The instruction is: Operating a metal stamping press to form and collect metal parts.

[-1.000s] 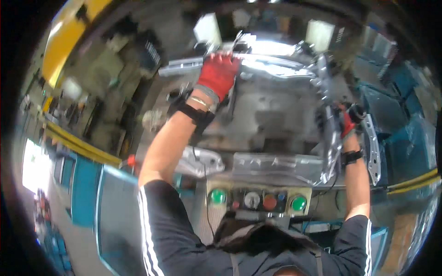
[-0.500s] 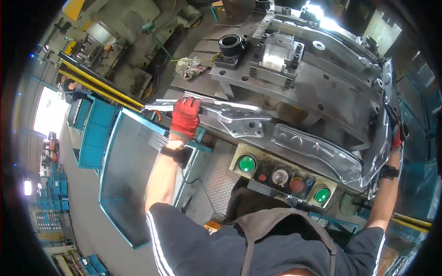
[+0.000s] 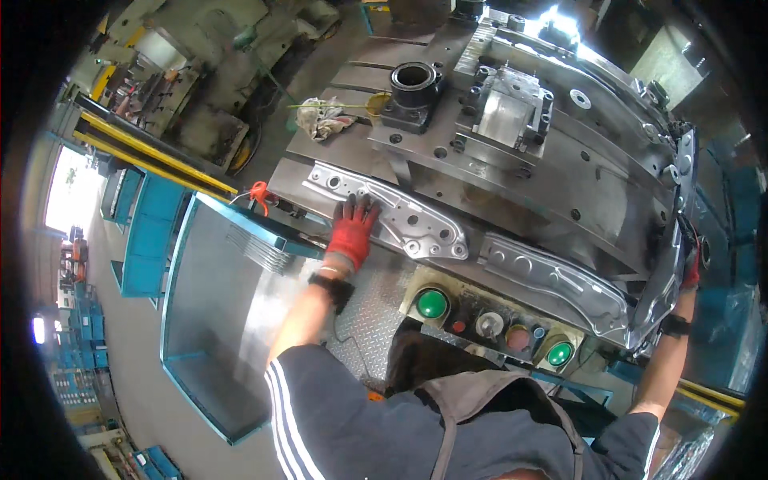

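My left hand (image 3: 353, 232), in a red glove with dark fingertips, lies with its fingers spread on a stamped metal bracket (image 3: 413, 220). That bracket rests flat along the near edge of the machine bed, holes facing up. A second long stamped bracket (image 3: 552, 280) lies to its right, apart from it. At the far right, my right hand (image 3: 692, 268), also red-gloved, is closed at the edge of an upright, long stamped metal part (image 3: 661, 294). Much of this hand is hidden by the part and the fisheye rim.
A control box (image 3: 494, 324) with two green buttons stands between me and the steel bed (image 3: 552, 188). Die blocks (image 3: 508, 112) and a black ring-topped post (image 3: 414, 84) rise from the bed. A crumpled rag (image 3: 322, 118) lies behind; a blue-framed chute (image 3: 232, 320) sits left.
The left bracket has gone from tilted in my left hand's grip to lying flat on the bed. My left hand has moved slightly right and nearer, and its fingers have opened.
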The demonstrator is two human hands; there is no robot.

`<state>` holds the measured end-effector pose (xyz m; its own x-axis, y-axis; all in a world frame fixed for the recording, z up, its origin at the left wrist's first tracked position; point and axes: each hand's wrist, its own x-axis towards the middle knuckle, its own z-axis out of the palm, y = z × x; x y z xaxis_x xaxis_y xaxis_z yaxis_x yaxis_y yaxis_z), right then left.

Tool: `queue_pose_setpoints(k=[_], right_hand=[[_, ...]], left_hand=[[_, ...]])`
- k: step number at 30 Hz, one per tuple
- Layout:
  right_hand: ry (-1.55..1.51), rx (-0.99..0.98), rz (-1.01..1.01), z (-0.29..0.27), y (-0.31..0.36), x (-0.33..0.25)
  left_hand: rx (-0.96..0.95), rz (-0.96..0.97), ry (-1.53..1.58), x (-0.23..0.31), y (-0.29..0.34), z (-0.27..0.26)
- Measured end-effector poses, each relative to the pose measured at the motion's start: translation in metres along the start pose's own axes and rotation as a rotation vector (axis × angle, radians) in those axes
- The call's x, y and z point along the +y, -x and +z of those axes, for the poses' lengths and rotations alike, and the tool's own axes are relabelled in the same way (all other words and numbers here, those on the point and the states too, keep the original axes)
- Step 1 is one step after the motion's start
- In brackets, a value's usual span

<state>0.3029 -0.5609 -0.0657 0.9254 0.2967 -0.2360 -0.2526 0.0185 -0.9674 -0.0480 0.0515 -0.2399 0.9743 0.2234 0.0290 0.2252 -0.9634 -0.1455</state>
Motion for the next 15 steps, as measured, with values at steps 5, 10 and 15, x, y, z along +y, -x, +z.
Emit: queue_pose_setpoints(k=[5,10,15], right_hand=[[0.020,0.018,-0.005,0.002,-0.002,0.002],[0.103,0.032,0.000,0.010,0.001,-0.005],[0.801,0.048,-0.321,0.064,0.003,-0.056]], left_hand=[[0.055,-0.090,0.166,0.045,0.022,-0.001],[0.095,-0.005,0.319,0.092,0.038,-0.013],[0.102,0.022,0.412,0.105,0.038,-0.030]])
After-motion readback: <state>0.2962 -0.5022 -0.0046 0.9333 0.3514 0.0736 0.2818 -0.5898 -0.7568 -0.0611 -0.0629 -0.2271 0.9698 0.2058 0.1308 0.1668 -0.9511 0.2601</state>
